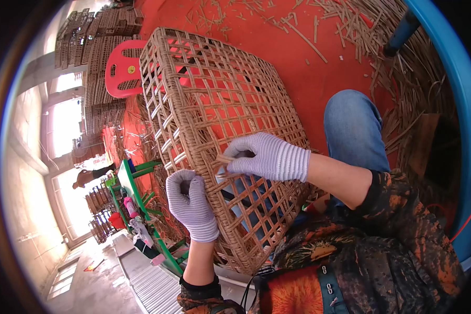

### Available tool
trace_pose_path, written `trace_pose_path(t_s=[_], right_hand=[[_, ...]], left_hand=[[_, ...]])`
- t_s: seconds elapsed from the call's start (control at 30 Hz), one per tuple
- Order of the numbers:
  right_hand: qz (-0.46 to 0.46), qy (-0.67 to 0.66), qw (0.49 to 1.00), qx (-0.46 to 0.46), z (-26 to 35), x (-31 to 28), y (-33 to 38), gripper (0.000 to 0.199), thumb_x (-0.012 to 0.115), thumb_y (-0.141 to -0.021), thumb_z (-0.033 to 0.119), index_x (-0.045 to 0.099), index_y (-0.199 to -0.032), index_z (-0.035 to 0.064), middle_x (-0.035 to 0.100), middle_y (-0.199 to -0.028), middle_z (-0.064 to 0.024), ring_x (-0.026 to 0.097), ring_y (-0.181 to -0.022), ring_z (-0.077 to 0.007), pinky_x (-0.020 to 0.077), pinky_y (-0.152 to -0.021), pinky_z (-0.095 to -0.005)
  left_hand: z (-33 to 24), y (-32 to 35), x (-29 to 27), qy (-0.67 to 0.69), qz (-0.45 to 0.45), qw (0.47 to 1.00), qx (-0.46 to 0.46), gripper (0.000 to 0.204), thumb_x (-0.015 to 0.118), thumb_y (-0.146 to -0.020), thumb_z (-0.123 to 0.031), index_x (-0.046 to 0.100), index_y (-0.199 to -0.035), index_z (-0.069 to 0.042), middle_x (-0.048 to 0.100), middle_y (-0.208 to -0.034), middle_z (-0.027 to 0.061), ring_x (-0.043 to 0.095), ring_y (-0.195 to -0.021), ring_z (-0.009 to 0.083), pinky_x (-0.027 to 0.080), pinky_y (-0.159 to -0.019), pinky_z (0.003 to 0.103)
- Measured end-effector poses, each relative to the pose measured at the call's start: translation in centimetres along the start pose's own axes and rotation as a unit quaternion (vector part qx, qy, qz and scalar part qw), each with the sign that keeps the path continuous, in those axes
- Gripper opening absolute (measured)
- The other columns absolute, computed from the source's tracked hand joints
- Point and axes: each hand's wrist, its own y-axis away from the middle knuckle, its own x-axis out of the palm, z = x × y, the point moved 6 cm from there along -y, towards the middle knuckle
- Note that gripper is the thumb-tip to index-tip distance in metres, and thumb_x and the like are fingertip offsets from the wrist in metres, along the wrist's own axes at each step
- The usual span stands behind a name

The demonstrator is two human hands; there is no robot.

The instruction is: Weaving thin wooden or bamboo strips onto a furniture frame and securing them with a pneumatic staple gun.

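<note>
A large brown woven wicker panel piece, open-latticed with a bent, braided edge, leans across my lap at a tilt. My right hand, in a white and lilac striped knit glove, pinches a flat wicker strand close to that braided edge. On the outer left side, my left hand, gloved alike, is closed with thumb and fingers curled together against the edge. What its fingertips grip is hidden. White-looking strips or gaps show along the narrow side face.
A red plastic stool stands behind the wicker piece. Cut strands litter the red floor covering. Blue tubing curves along the right. At left are a green-framed stand and stacked woven pieces.
</note>
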Motion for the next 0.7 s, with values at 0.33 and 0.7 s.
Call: trace_pose_path(t_s=[0.33, 0.7], right_hand=[[-0.082, 0.086, 0.987, -0.111, -0.2, 0.2, -1.0, 0.029, 0.062, -0.09, 0.025, 0.066, -0.108, 0.003, 0.069, -0.089, -0.0109, 0.066, -0.082, -0.018, 0.0527, -0.078, -0.0313], [-0.074, 0.093, 0.992, -0.04, -0.5, 0.3, -1.6, 0.024, 0.06, -0.09, 0.023, 0.067, -0.1, 0.0029, 0.069, -0.082, -0.0091, 0.066, -0.078, -0.0162, 0.0521, -0.077, -0.0296]], left_hand=[[0.3, 0.0, 0.5, 0.017, -0.004, 1.0, 0.001, 0.009, 0.058, -0.083, 0.003, 0.056, -0.091, -0.002, 0.054, -0.084, 0.001, 0.05, -0.079, 0.0097, 0.042, -0.077, 0.024], [-0.4, -0.1, 0.1, -0.008, -0.004, 1.0, 0.005, 0.009, 0.058, -0.083, 0.003, 0.056, -0.091, -0.002, 0.054, -0.084, 0.0011, 0.05, -0.079, 0.0096, 0.042, -0.077, 0.024]])
